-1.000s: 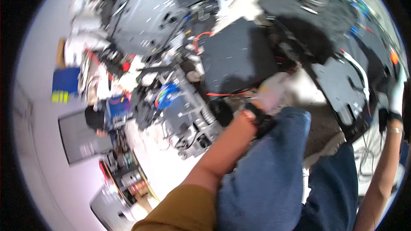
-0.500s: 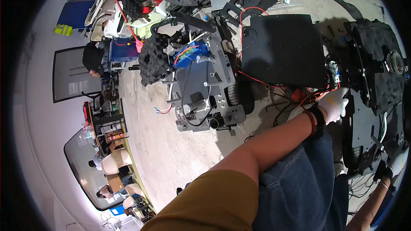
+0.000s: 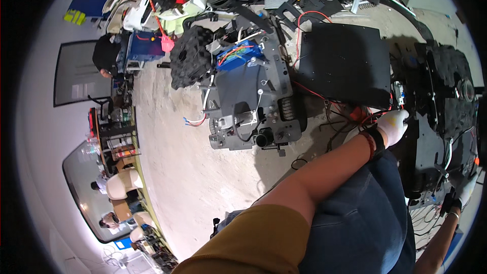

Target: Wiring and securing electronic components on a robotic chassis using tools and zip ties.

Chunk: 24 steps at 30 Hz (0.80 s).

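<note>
My left hand, in a white glove, is at the lower right corner of a flat black panel. Its fingers are curled beside red and black wires; whatever they grip is hidden. Just above it sits a small white-and-blue electrical module. To the right stands a dark tracked chassis carrying a lumpy black cover and a round lens-like part. Near the right rim my right hand, also gloved, is beside the chassis's lower end; its fingers are too small and distorted to read.
A second grey chassis with a blue wired box and a rough black lump stands on the pale floor. Loose cables lie at the lower right. Shelves, chairs and a person in black are on the left.
The view has shifted, so the second chassis and panel appear slightly farther right. My left hand has stayed by the wires, its fingers more drawn in. My right hand remains beside the chassis.
</note>
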### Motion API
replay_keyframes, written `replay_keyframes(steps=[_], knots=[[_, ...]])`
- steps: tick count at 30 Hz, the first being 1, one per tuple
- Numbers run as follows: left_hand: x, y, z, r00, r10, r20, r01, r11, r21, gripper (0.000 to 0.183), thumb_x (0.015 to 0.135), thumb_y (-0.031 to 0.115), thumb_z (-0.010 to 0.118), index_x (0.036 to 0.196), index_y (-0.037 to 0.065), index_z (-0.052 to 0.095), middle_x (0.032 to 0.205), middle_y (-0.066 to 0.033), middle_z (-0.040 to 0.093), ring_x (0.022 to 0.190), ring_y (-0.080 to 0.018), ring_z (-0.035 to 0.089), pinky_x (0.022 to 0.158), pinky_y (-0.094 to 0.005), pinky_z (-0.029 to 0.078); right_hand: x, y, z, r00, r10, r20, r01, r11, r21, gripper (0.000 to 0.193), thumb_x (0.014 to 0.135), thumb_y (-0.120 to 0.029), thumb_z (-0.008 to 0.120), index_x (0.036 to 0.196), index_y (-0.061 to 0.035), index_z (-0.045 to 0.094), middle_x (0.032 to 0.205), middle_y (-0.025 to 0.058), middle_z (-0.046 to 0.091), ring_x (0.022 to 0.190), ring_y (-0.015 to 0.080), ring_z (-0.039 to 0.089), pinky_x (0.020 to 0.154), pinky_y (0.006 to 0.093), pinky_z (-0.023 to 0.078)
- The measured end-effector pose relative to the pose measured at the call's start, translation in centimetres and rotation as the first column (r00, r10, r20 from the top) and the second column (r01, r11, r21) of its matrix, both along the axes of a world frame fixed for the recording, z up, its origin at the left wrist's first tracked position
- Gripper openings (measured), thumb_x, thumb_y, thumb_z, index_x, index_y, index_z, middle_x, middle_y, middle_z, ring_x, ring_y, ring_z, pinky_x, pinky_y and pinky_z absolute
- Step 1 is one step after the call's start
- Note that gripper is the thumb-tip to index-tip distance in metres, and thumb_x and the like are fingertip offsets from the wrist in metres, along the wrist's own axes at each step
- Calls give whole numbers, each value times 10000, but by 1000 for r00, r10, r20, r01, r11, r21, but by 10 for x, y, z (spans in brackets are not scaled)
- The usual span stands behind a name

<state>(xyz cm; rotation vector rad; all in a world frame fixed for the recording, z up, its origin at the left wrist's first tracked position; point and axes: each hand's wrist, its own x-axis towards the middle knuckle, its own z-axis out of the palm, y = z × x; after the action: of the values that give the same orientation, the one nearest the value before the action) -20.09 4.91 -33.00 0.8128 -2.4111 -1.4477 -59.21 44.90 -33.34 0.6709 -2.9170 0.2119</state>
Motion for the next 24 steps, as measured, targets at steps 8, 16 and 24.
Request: replay_keyframes(steps=[8, 16, 24], knots=[[194, -60, 164, 966, 123, -227, -160, 975, -154, 297, 892, 204, 612, 1138, 39, 629, 1075, -161, 658, 1010, -329, 628, 896, -421, 489, 53, 63, 75, 945, -47, 323, 122, 969, -213, 418, 1007, -327, 512, 1216, 35, 543, 1145, 176, 635, 975, 262, 595, 885, 349, 465], [357, -98, 199, 911, 410, -47, -409, 912, 38, 197, 896, 167, 614, 1030, 35, 675, 972, -140, 686, 920, -330, 650, 816, -374, 509, 172, 93, 141, 731, -399, 554, 538, 836, -106, 180, 946, -250, 586, 978, -74, 569, 608, -35, 475, 437, 71, 395, 371, 264, 293], [389, -99, 198, 797, 599, -78, -550, 773, 317, 255, 935, 225, 575, 1079, 33, 662, 972, -121, 690, 845, -207, 659, 789, -335, 504, 223, 41, 214, 987, -144, 65, 137, 985, 103, 190, 934, -233, 529, 979, -48, 520, 685, 87, 553, 590, 222, 569, 544, 384, 444]])
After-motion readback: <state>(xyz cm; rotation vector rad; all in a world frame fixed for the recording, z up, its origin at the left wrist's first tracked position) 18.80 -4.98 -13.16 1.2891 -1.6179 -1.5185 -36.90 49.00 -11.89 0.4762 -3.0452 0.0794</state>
